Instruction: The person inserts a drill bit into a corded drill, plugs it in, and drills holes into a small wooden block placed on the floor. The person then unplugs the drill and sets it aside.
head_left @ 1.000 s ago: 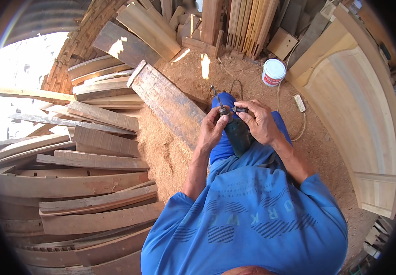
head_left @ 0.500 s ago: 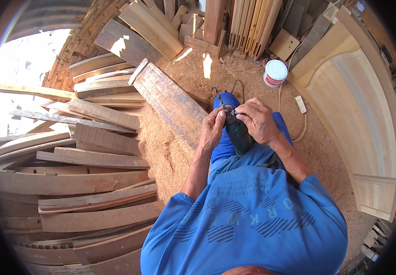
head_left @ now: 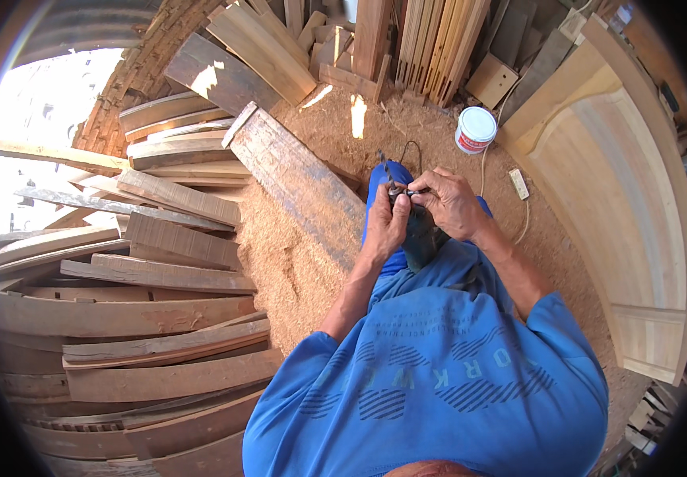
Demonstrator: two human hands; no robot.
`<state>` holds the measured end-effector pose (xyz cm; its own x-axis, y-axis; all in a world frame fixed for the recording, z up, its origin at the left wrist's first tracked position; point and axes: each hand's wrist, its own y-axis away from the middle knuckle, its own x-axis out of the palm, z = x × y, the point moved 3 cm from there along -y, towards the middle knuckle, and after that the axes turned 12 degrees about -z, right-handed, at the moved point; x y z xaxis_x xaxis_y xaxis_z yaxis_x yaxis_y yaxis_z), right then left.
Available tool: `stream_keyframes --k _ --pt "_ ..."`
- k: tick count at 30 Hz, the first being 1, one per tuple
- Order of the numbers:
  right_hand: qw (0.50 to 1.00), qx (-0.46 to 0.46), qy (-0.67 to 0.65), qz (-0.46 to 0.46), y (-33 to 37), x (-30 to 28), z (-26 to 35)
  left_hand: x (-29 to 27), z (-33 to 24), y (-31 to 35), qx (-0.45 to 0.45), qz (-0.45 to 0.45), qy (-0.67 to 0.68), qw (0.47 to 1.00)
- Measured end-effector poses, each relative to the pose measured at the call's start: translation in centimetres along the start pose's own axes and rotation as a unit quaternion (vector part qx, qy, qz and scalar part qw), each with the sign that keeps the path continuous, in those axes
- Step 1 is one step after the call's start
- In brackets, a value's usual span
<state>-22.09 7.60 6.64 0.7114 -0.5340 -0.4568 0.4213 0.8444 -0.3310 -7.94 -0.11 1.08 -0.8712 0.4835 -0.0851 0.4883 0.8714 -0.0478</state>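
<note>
A dark green power drill [head_left: 421, 243] rests in my lap between my thighs, its chuck end pointing away from me. A long twist drill bit [head_left: 385, 164] sticks out of the chuck. My left hand [head_left: 388, 220] is closed round the chuck, thumb on top. From the right, my right hand [head_left: 452, 208] pinches a small dark chuck key [head_left: 413, 191] against the side of the chuck. Its fingers hide part of the key, and both hands cover much of the chuck.
Planks [head_left: 161, 314] lie stacked along the left. A worn board [head_left: 296, 179] slants across the sawdust [head_left: 280, 266]. At right are a white bucket [head_left: 476, 129], a power strip [head_left: 519, 184] with a cord, and a big wooden door panel [head_left: 614, 175]. Timber [head_left: 443, 48] stands at the back.
My left hand has shifted slightly right, its thumb now farther over the chuck. My right hand has turned a little on the chuck key, and the drill bit's tip has moved slightly right.
</note>
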Motion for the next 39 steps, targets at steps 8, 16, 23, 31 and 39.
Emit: stream_keyframes --k 8,16,23,31,39 --pt "0.989 -0.019 -0.028 -0.147 1.4 2.7 -1.9 2.3 0.0 -0.1 0.081 -0.07 -0.103 0.989" --pt "0.979 0.038 -0.099 -0.173 2.6 4.5 -2.5 1.8 -0.3 0.7 0.099 -0.094 -0.128 0.982" --pt "0.976 0.071 -0.132 -0.157 2.6 4.6 -2.7 1.9 -0.5 0.9 0.088 -0.1 -0.109 0.985" --pt "0.991 -0.1 0.008 -0.093 1.1 1.4 -0.9 1.0 2.1 0.3 -0.05 -0.022 0.083 0.995" --pt "0.991 0.055 -0.054 -0.114 2.3 -0.4 -2.8 -0.5 1.1 -0.1 -0.094 0.17 0.188 0.963"
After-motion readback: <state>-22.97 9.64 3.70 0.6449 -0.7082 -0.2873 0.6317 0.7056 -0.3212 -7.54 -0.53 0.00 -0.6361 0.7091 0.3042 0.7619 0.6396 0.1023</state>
